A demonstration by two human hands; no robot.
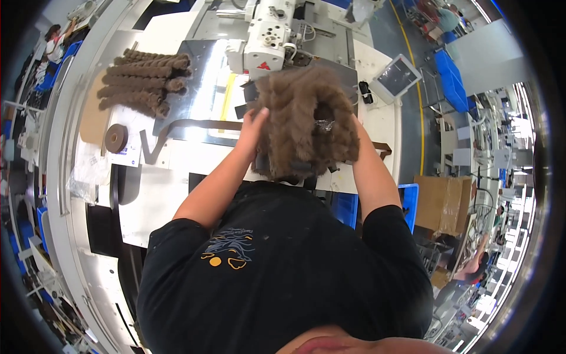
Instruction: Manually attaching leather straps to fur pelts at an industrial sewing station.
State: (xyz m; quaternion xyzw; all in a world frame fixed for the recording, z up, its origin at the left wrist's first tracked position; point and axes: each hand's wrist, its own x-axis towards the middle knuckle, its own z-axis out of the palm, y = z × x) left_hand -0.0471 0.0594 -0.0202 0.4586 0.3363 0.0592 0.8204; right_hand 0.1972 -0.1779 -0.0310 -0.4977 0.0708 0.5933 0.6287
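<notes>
Both my hands hold up a thick brown furry piece (pixel 303 121), bulky and ridged, with a dark opening near its right side. A small shiny patch shows inside that opening. My left hand (pixel 253 128) grips the left edge, thumb and a finger showing against the fur. At the right edge, my right hand (pixel 357 127) is mostly hidden behind the fur, its fingers out of sight. A brown flat band (pixel 203 124) runs along the table to the left of the piece, and a short brown strap end (pixel 383 147) shows at the right.
Ahead stands a white sewing machine (pixel 268 44). Several brown furry strips (pixel 144 79) lie at the left, near a roll of brown tape (pixel 116 138). A small screen (pixel 397 78) stands right of the machine; a cardboard box (pixel 439 203) and blue bin (pixel 408 200) are lower right.
</notes>
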